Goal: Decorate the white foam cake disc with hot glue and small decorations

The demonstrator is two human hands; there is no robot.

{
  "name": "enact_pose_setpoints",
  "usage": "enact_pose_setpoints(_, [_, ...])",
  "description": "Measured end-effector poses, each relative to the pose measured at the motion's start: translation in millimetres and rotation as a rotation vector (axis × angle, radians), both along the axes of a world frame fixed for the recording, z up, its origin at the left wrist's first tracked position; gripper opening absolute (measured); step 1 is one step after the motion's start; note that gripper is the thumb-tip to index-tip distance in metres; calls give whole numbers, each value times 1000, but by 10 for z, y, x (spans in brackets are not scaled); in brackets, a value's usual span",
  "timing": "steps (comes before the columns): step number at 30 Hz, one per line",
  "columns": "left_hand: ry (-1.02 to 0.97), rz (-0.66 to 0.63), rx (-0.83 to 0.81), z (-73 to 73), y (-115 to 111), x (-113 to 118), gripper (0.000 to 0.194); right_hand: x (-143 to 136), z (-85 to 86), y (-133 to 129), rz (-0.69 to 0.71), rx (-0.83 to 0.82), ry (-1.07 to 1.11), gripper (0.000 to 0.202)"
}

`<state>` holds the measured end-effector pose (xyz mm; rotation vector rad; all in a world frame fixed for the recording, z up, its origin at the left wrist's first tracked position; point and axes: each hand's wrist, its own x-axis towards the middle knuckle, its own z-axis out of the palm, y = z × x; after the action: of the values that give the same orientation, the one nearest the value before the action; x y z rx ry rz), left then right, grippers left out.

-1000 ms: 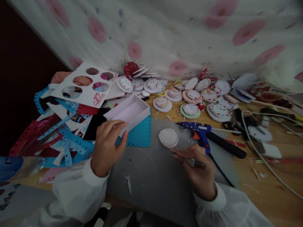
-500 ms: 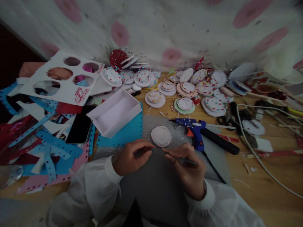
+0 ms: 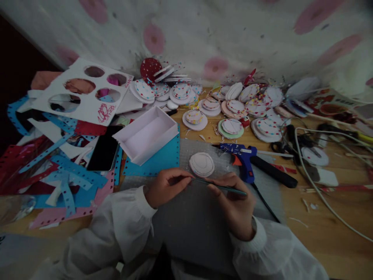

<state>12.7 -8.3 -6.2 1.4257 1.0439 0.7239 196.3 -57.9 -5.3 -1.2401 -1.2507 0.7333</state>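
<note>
My right hand holds a thin dark tool, tweezers-like, whose tip points left toward my left hand. The fingertips of my left hand are pinched at that tip; whatever they grip is too small to make out. Just beyond the tool, a small stack of round white discs lies on the grey mat. A blue glue gun with a black handle lies to the right of the stack, its nozzle pointing left.
An open white box sits on blue card. Left are a phone and paper scraps. Behind stand several decorated disc stacks. A white cable curves along the right.
The view has shifted slightly, so things appear a little further right. The tool has come closer to my left fingertips, and its tip now meets them.
</note>
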Motion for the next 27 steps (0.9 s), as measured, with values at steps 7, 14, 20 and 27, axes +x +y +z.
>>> enact_pose_setpoints(7, [-24, -36, -83, 64, 24, 1, 19, -13, 23, -9, -32, -17, 55, 15])
enact_pose_setpoints(14, [-78, -60, -121, 79, 43, 1, 17, 5, -2, -3, -74, -98, 138, 13])
enact_pose_setpoints(20, [-113, 10, -187, 44, 49, 5, 18, 43, -21, 0, -111, -153, 175, 14])
enact_pose_setpoints(27, [-89, 25, -181, 12, 59, -15, 21, 20, 6, -1, -73, -147, 148, 12])
